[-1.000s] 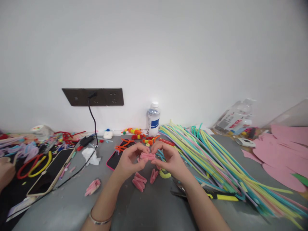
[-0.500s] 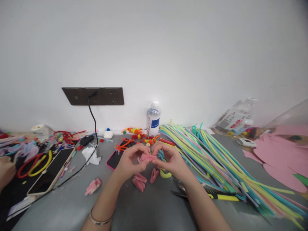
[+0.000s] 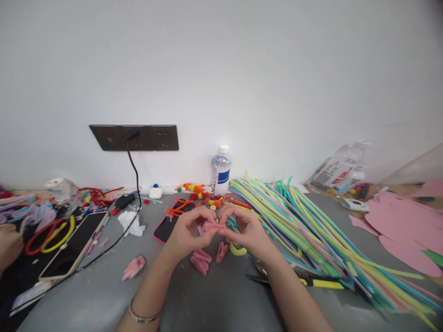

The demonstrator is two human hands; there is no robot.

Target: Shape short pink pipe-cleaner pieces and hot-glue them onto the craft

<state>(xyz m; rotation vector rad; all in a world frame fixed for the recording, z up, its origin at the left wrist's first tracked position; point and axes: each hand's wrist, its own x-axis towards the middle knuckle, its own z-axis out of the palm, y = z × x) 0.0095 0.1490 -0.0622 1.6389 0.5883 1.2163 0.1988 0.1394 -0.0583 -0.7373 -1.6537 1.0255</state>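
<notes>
Between my two hands is a small pink fuzzy piece (image 3: 214, 227), pinched at both ends above the grey table. My left hand (image 3: 194, 230) holds its left end between thumb and fingertips. Its right end is in the fingers of my right hand (image 3: 243, 229). Folded pink pieces (image 3: 200, 262) lie just below my left hand, and another pink loop (image 3: 222, 252) lies beneath the gap between the hands. A pink bundle (image 3: 134, 268) rests farther left. A yellow-green curl (image 3: 238, 250) sits partly beside my right hand.
Long colored pipe cleaners (image 3: 304, 230) spread to the right, near yellow-black handled pliers (image 3: 321, 282). A bottle (image 3: 221, 170) stands by the wall. Phones (image 3: 74, 246), a black cable (image 3: 135, 184) and pink sheets (image 3: 401, 221) lie around. Another person's hand (image 3: 9, 246) is at far left.
</notes>
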